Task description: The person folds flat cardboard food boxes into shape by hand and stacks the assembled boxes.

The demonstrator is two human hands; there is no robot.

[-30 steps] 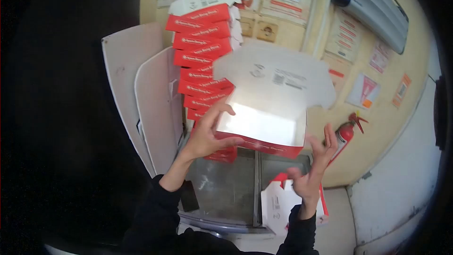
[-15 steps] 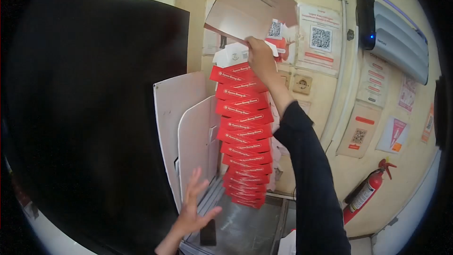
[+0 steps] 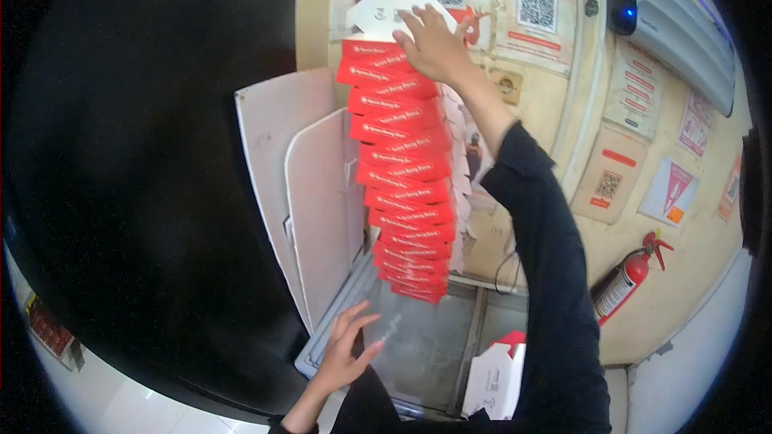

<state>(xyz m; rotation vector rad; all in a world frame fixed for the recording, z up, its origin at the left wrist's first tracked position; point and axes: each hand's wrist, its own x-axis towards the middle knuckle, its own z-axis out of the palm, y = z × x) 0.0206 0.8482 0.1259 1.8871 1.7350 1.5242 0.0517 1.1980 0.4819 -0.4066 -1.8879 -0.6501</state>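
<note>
A tall stack of red-and-white cardboard food boxes (image 3: 402, 169) stands on a glass-topped chest (image 3: 426, 337) against the wall. White flaps (image 3: 378, 14) stick up from its top. My right hand (image 3: 434, 44) is at the top of the stack with its fingers spread over the white flaps, gripping nothing; whether it presses on the box is hard to tell. Lower down, my left hand (image 3: 342, 354) is held open over the chest's near left edge, with nothing in it. A white-and-red box (image 3: 492, 382) lies on the chest beside my right sleeve.
Pale boards (image 3: 314, 185) lean between the stack and a large black panel (image 3: 153, 177) on the left. Posters with QR codes (image 3: 536, 12) and a wall socket (image 3: 507, 86) are on the wall. A red fire extinguisher (image 3: 623, 281) hangs at the right.
The folded cardboard piece that my right hand held above the stack is no longer in its grip. That hand has opened over the stack's top. The view has shifted lower; my left hand stays open.
</note>
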